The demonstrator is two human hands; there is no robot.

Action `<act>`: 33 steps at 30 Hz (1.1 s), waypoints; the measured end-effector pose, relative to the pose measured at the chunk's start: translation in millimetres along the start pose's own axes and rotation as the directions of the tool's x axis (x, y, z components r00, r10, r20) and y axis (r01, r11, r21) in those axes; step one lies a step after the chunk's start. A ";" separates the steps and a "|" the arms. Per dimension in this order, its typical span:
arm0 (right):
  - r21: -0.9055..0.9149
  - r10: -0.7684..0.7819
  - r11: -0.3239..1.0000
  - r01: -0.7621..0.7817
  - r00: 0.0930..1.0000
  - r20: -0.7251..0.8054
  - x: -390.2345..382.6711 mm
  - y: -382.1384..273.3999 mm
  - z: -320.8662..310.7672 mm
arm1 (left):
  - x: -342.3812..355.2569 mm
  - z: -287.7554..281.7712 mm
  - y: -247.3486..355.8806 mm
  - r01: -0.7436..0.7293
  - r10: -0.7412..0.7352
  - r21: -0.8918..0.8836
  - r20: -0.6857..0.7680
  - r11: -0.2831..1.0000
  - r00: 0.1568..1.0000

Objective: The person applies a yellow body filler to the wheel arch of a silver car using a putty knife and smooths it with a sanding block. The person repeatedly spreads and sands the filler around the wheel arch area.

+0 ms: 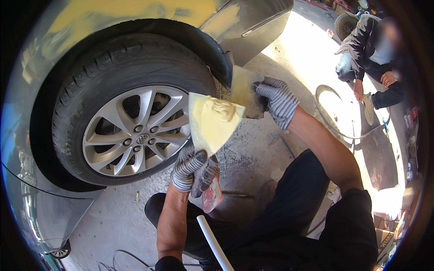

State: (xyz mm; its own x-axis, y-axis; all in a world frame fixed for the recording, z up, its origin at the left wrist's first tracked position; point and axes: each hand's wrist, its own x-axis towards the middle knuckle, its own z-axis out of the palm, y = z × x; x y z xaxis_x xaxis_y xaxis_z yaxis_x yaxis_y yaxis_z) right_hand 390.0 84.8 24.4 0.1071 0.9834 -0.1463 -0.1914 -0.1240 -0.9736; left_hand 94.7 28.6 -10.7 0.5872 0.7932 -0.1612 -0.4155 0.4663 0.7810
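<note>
My left hand, in a striped grey glove, is closed round a putty knife whose red-and-white handle sticks out below the fist. The knife's wide blade points up and is coated in pale yellow filler, with a thick lump of filler near its top edge. My right hand, gloved alike, grips a flat, roughly rectangular filler spreader smeared with yellow. The spreader is just beyond the upper right corner of the knife blade; whether they touch I cannot tell.
On the left stands a car with a silver-spoked wheel, a black tyre and yellow filler patches on its fender. Another person sits at the upper right near a hose. A white tube rises at the bottom.
</note>
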 end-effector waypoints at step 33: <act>0.123 0.367 0.911 -0.394 0.910 0.195 -24.0 24.2 66.1 | 40.7 -29.2 -54.3 -0.356 0.795 0.930 0.144 0.096 0.589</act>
State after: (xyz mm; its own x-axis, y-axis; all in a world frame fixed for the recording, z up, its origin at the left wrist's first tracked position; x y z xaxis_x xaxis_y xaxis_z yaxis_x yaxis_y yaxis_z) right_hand 318.3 67.0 15.9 -0.1628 0.8748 -0.4564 -0.3367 -0.4841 -0.8077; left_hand 120.8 47.0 -77.3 0.1151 0.7816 0.6131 0.3969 -0.6019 0.6929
